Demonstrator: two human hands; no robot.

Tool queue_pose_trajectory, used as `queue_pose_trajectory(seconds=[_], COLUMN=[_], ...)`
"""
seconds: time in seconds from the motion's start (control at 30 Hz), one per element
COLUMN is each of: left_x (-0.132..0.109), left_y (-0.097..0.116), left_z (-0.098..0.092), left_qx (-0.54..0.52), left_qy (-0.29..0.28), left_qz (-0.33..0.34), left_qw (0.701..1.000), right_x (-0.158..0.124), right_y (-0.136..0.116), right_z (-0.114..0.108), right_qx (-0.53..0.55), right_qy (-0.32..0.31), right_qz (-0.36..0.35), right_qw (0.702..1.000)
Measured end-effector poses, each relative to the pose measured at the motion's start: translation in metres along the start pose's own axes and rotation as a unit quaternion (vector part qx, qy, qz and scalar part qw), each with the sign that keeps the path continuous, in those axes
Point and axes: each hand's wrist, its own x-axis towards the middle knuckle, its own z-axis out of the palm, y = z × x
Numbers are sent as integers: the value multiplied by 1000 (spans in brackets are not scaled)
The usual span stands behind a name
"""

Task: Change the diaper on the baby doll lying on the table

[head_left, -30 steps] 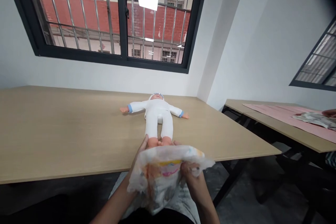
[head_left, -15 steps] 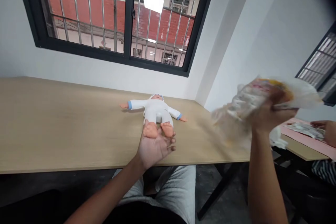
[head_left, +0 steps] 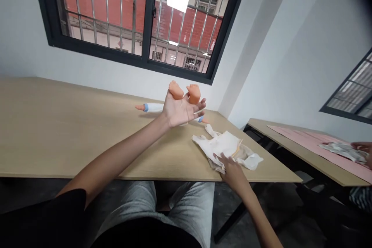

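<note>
My left hand (head_left: 181, 111) holds a baby doll's legs up off the table, palm facing me. The doll's bare feet (head_left: 176, 90) stick out above my fingers. One white sleeve (head_left: 154, 107) with a blue cuff lies on the table to the left; my hand and forearm hide most of the body. My right hand (head_left: 232, 168) is at the near edge of a crumpled white diaper (head_left: 226, 143) with a yellowish edge, its fingers over the material. The diaper lies partly unfolded on the table, to the right of the doll.
The wooden table (head_left: 72, 131) runs along the wall under a barred window (head_left: 139, 19). At right, a second table (head_left: 261, 124) bears a pink mat (head_left: 308, 137) and a crumpled whitish item (head_left: 343, 151). Another person's hand (head_left: 362, 146) is beside that item.
My right hand has brought the diaper down from the air onto the table, to the left of where it was. My left hand has raised the doll's legs.
</note>
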Motion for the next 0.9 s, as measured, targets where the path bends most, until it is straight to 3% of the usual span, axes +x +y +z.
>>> queue_pose_trajectory(seconds=[0.17, 0.3, 0.47, 0.63, 0.73, 0.9], left_x=[20, 28, 34, 36, 36, 34], left_y=[17, 27, 33, 33, 32, 31], left_z=[5, 8, 9, 8, 7, 6], left_qx=[34, 49, 61, 59, 47, 32], left_qy=[2, 14, 34, 26, 11, 1], left_qz=[26, 45, 53, 41, 29, 0], left_qw=[999, 998, 996, 997, 998, 999], right_x=[9, 15, 34, 83, 109, 122], right_y=[-7, -21, -51, -66, -69, -70], right_z=[-10, -20, -29, -17, -7, 1], right_qx=[86, 227, 297, 318, 325, 354], right_qy=[-35, -86, -157, -170, -184, -186], right_qz=[-9, -141, -256, -338, -352, -369], right_qw=[996, 960, 906, 869, 858, 839])
